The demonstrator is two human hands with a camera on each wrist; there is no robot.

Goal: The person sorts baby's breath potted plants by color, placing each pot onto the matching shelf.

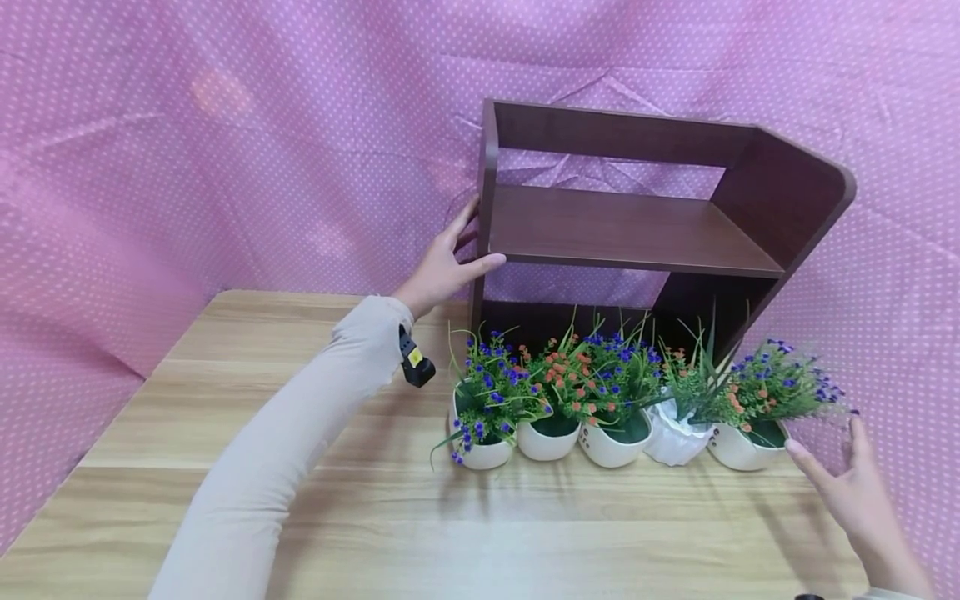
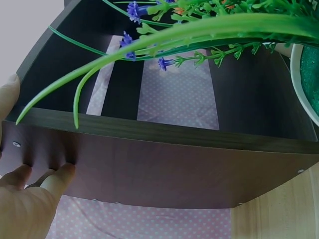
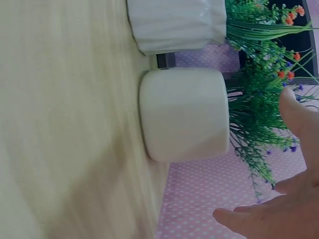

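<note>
A dark brown two-tier shelf (image 1: 637,229) stands at the back of the wooden table. My left hand (image 1: 447,265) holds its left side panel (image 2: 164,172), fingers against the outer face and thumb over the front edge. Several potted artificial plants stand in a row before it. Nearest my right hand (image 1: 855,492) is the rightmost white pot (image 3: 184,114), with blue and orange flowers (image 1: 783,379). The right hand's fingers are spread beside these flowers and hold nothing.
Left along the row are a crinkled white pot (image 1: 678,433), a rounded pot (image 1: 615,450), a smaller one (image 1: 547,443) and the leftmost pot (image 1: 487,456). A pink dotted cloth (image 1: 300,150) hangs behind the wooden table (image 1: 375,517).
</note>
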